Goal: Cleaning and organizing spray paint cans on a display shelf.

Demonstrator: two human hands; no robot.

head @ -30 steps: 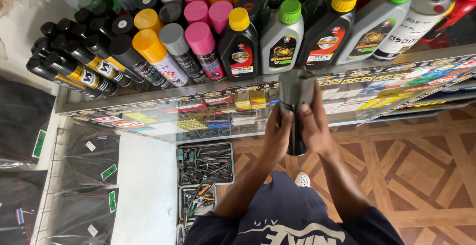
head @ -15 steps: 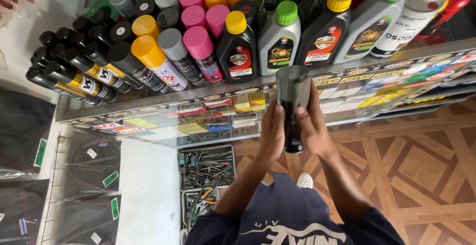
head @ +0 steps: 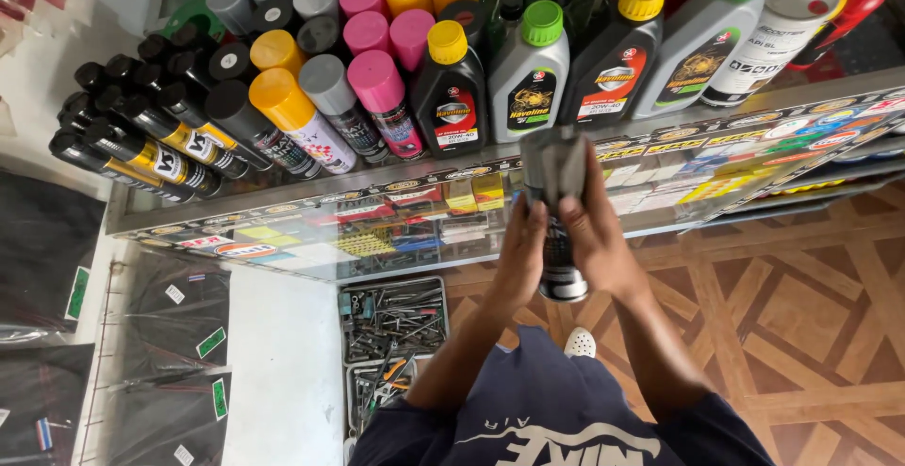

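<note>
both hands, left hand (head: 520,259) and right hand (head: 596,245), wrap fingers around a dark can (head: 558,216) (grey cap at twelve o'clock), steadying it upright. the glass counter (head: 283,226) stands just beyond.

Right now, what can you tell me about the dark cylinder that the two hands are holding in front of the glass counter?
The dark cylinder looks like a spray can or similar metal part: a grey, faceted upper piece, a black body and a shiny silver rim at its lower end. It is held roughly upright, tilted slightly, above the wooden floor and just before the counter edge. The left hand and the right hand clasp it from both sides, covering its middle.
</note>
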